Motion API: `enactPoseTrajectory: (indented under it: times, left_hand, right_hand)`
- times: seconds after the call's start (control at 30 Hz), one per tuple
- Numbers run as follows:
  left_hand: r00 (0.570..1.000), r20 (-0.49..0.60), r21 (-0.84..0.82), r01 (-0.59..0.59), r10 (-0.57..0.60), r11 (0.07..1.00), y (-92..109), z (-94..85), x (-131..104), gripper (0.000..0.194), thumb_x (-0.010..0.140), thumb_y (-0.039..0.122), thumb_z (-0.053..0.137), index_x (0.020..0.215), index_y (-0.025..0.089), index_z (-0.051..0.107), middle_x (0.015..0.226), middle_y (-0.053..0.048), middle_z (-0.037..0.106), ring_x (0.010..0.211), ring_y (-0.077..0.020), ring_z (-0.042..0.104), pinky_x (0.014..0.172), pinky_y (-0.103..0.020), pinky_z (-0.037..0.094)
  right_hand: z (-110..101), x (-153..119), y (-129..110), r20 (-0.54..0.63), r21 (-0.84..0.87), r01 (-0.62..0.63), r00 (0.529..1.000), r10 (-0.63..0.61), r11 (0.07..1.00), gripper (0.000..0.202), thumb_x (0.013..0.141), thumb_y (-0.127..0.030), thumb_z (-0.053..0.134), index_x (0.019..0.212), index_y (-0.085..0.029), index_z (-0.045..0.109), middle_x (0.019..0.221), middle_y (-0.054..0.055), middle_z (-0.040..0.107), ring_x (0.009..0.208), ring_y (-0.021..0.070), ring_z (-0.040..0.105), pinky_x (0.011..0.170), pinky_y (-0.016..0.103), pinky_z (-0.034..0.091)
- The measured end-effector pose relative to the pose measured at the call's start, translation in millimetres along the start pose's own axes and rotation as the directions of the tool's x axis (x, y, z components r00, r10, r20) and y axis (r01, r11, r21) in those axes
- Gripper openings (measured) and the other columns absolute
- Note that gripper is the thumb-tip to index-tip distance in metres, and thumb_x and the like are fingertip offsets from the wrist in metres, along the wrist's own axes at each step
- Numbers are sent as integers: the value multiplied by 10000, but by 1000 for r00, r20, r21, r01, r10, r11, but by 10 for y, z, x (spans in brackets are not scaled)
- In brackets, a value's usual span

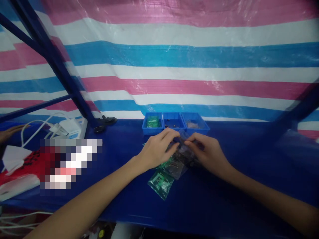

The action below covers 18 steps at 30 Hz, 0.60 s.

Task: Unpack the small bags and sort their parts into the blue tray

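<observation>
A clear plastic bag (183, 135) is stretched between my two hands above the blue table. My left hand (158, 149) pinches its left side with thumb and curled fingers. From the right, my right hand (209, 151) grips the other side, thumb against fingers. What the bag contains is too blurred to tell. Below the hands lies a small pile: a green plastic bag (161, 183) with small slim parts in it, and another clear bag (175, 167) with pin-like metal pieces. My left hand partly hides more green bags.
Three joined blue bins (163, 131) stand behind my hands, holding green bags (153, 122), a few small dark parts and clear bags. To the left are white cables (51, 127), a power strip, a red package (33, 162) and a co-worker's hand (11, 132). Blue frame posts (79, 103) flank the table.
</observation>
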<state>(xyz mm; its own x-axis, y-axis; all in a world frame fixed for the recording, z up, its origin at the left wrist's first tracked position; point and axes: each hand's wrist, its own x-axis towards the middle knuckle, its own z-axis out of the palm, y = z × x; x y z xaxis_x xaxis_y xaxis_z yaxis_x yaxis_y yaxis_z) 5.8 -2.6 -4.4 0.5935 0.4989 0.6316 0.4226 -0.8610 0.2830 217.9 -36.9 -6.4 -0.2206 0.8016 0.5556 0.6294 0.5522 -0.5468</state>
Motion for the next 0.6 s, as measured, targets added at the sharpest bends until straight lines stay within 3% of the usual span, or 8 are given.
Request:
enactPoseTrajectory:
  times: [0.13, 0.23, 0.33, 0.43, 0.5, 0.6]
  left_hand:
    - [996, 78, 118, -40, 31, 992, 31, 1, -5, 335, 936, 394, 579, 1212, 218, 508, 1220, -83, 553, 1040, -208, 612, 774, -314, 568]
    - [995, 97, 141, -44, 30, 989, 45, -5, -4, 384, 917, 435, 599, 1214, 211, 505, 1212, -87, 546, 1038, -215, 611, 757, -322, 578]
    - [995, 85, 137, -54, 43, 989, 49, -12, 2, 285, 959, 333, 534, 1207, 194, 514, 1169, -88, 570, 1045, -208, 606, 794, -327, 576]
    - [995, 57, 124, -85, 78, 989, 39, -12, 5, 239, 994, 200, 434, 1212, 172, 527, 1128, -91, 604, 1044, -194, 607, 840, -333, 563]
    - [994, 26, 117, -106, 103, 987, 20, -5, 1, 242, 1004, 159, 402, 1203, 161, 539, 1096, -86, 626, 1025, -182, 611, 856, -334, 555]
    - [995, -28, 102, -88, 91, 991, -11, 13, -11, 245, 1001, 156, 427, 1225, 164, 528, 1073, -73, 645, 1000, -176, 621, 851, -331, 553]
  right_hand:
    - [4, -13, -29, 50, 112, -50, 998, 45, 992, 260, 962, -353, 535, 754, -203, 578, 640, -21, 564, 575, 135, 506, 543, 259, 386]
    - [4, -24, -32, 59, 142, -26, 998, 18, 990, 214, 965, -345, 529, 814, -212, 602, 733, 3, 616, 637, 148, 548, 567, 266, 421]
    - [-1, -23, -25, 44, 194, 27, 998, -36, 981, 151, 958, -332, 543, 921, -226, 644, 1054, 66, 669, 890, 205, 633, 688, 307, 509]
    - [-8, -15, -22, 24, 193, 52, 998, -57, 980, 123, 936, -313, 582, 983, -245, 673, 1316, 81, 587, 1135, 261, 599, 768, 340, 549]
    - [-10, -13, -24, 21, 185, 59, 998, -64, 981, 126, 924, -302, 598, 1002, -251, 683, 1364, 78, 563, 1186, 272, 581, 798, 354, 563]
    - [0, -21, -26, 32, 215, 25, 999, -33, 976, 158, 934, -294, 581, 1050, -245, 677, 1236, 83, 644, 1083, 254, 642, 827, 376, 572]
